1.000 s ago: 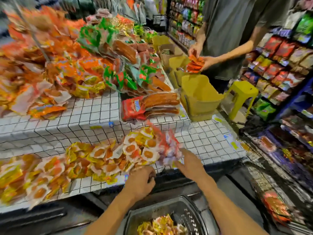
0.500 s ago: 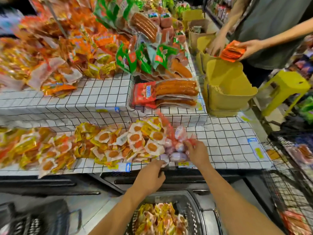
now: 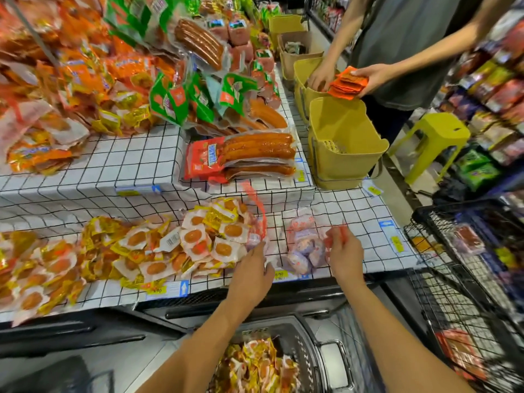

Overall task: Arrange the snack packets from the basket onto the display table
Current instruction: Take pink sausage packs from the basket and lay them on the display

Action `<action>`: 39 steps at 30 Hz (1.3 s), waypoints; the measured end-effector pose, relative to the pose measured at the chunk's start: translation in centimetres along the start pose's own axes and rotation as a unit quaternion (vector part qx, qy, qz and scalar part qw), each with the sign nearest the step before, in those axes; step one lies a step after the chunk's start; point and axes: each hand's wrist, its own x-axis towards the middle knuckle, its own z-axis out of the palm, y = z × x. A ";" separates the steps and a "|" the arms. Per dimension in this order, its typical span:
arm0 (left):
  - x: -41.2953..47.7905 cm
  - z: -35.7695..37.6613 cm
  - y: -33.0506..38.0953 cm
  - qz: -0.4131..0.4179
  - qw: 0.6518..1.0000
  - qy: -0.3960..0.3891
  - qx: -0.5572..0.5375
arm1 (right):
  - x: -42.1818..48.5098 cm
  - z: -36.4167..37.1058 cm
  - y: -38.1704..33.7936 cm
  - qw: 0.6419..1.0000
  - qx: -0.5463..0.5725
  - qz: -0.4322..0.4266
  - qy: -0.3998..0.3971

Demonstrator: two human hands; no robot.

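Note:
A pink net bag of snacks [image 3: 302, 249] lies on the grid-cloth display table [image 3: 360, 219], just right of a pile of yellow-and-white snack packets [image 3: 204, 239]. My right hand [image 3: 343, 258] pinches the bag's red net end. My left hand [image 3: 249, 269] grips a second pinkish netted packet [image 3: 255, 236] at the pile's right edge, its red net strip rising above it. Below my arms, the dark basket [image 3: 307, 344] holds several more yellow-and-white packets [image 3: 261, 367].
Sausage packs [image 3: 243, 154] sit on the raised tier behind. Yellow bins [image 3: 340, 143] stand at the table's right end, where another person holds orange packets [image 3: 348, 83]. A yellow stool [image 3: 433, 137] and a black wire basket [image 3: 467, 251] are on the right.
My right hand has carried the pink net bag to the right and set it on the cloth. My left hand has reached forward to the pile's right edge and taken hold of a netted packet.

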 end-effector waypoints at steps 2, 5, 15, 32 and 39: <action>1.4 0.1 0.8 0.004 0.999 0.022 0.045 | -0.3 -0.2 0.0 1.000 0.002 -0.007 0.003; 3.3 0.5 1.4 0.034 0.974 0.049 0.216 | -1.0 -0.3 -0.4 0.999 0.013 -0.024 -0.024; 6.2 1.0 -0.8 0.021 0.952 0.097 0.291 | -1.3 0.4 0.6 0.998 0.014 0.003 -0.065; 4.9 -5.7 2.4 0.025 0.987 0.126 -0.100 | -1.6 -1.1 -5.2 0.991 0.075 -0.020 -0.107; 2.8 -7.9 4.2 0.039 0.972 0.123 -0.194 | -2.5 -2.2 -7.8 0.989 0.085 -0.043 -0.112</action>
